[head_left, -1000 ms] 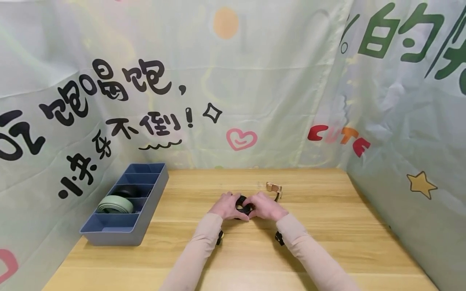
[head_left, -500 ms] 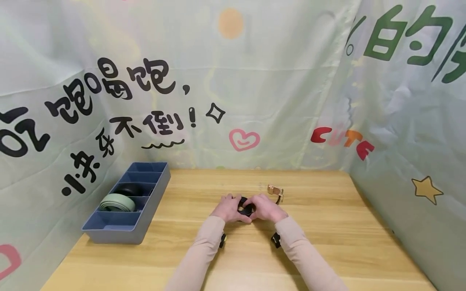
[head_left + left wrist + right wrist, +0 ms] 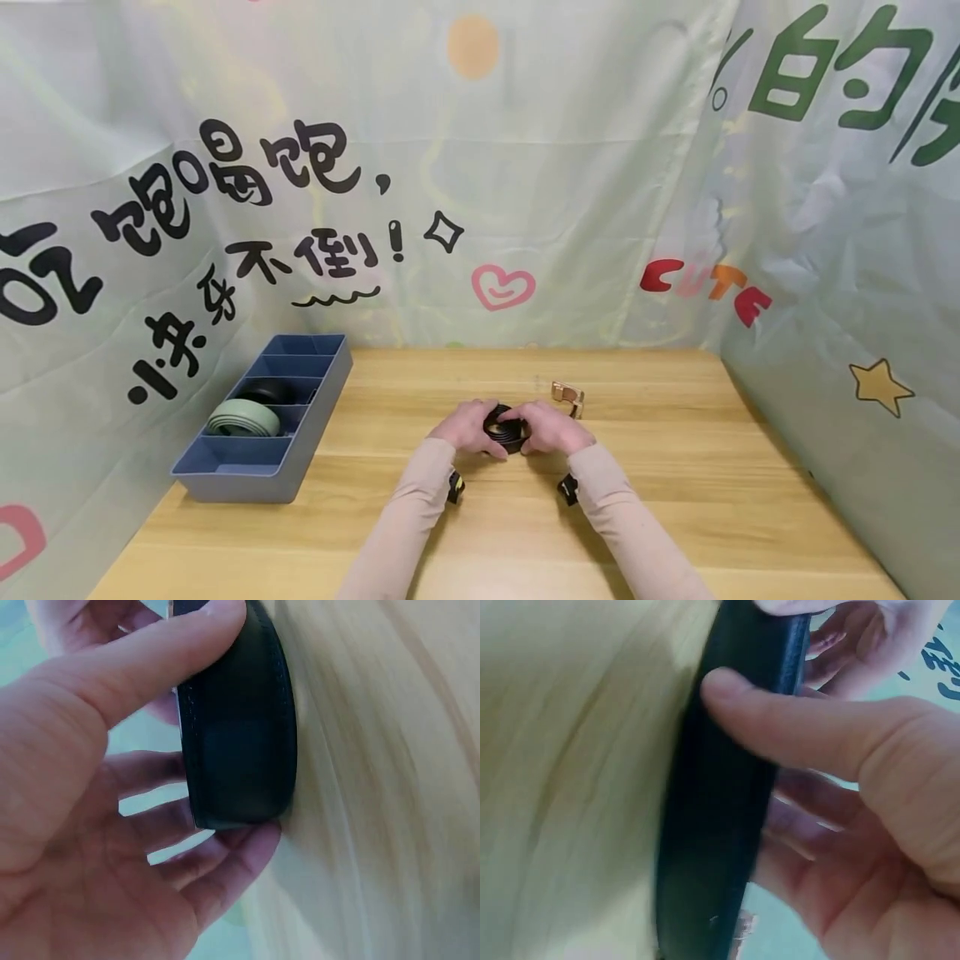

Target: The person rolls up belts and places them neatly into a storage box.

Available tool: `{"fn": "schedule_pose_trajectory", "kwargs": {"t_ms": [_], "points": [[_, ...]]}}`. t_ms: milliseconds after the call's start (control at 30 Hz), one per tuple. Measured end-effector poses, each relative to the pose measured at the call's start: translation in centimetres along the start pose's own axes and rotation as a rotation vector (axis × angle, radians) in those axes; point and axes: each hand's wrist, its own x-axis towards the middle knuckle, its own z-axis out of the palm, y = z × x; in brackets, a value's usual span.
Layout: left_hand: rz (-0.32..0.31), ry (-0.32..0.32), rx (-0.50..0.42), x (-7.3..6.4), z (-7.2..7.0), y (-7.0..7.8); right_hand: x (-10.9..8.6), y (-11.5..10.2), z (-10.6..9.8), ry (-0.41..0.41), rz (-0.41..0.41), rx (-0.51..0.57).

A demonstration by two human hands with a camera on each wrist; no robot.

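Note:
A black leather belt [image 3: 506, 432] is wound into a coil on the table, standing on its edge between both hands. From the left side my left hand [image 3: 467, 427] grips the coil, its thumb on the near face and its fingers round the outside. My right hand [image 3: 553, 426] holds the opposite side, thumb [image 3: 742, 701] pressed on the stitched strap [image 3: 716, 795]. The gold-coloured buckle [image 3: 567, 393] lies just beyond the right hand, which hides most of the strap leading to it.
On the left stands a blue-grey divided tray [image 3: 288, 462]. In its compartments are a pale green coiled belt [image 3: 243, 418] and a black coil [image 3: 266, 390]. Printed cloth walls [image 3: 585, 208] enclose the wooden table [image 3: 645, 517] at the back and sides.
The thumbs have moved slightly apart along the near side of the coil, showing more of it. Less strap shows between the right hand and the buckle.

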Motion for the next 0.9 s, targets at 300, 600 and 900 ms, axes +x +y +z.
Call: {"fn": "schedule_pose_trajectory", "kwargs": {"t_ms": [300, 600, 900], "points": [[0.011, 0.064, -0.001, 0.05, 0.31, 0.05, -0.05, 0.50, 1.10, 0.132, -0.043, -0.004], [0.047, -0.018, -0.070, 0.38, 0.04, -0.44, -0.27, 0.45, 0.46, 0.045, -0.058, 0.002], [0.029, 0.031, -0.016, 0.52, 0.14, -0.17, -0.18, 0.63, 0.35, 0.055, -0.051, -0.003]]}}
